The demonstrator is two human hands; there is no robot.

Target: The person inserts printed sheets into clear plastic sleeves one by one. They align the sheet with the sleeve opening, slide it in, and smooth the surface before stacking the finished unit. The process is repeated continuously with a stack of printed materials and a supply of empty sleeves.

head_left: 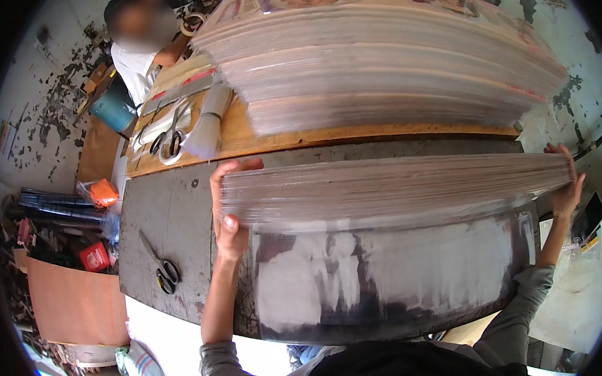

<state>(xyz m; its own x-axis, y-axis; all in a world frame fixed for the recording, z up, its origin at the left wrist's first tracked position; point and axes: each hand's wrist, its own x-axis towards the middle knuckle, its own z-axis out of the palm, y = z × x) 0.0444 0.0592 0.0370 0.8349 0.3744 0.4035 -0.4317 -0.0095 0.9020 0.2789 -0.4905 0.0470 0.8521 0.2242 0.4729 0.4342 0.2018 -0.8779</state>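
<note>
A thick, wide stack of thin, pale plastic-looking sheets (390, 190) is held up between my two hands over the grey table. My left hand (230, 218) grips its left end, the thumb on the near side and the fingers at the far upper corner. Around the right end curls my right hand (566, 183), with its fingers partly hidden by the stack. Below the stack's near edge lies a shiny surface (405, 284), streaked pale and dark. Black-handled scissors (163, 270) rest on the table left of my left forearm.
Beyond the grey table (158, 207), a much taller sheet stack (384, 76) with a printed top stands on a wooden board (269, 139). Left of it are more scissors (170, 135) and a plastic bundle (207, 124). A person (140, 57) is at the far left.
</note>
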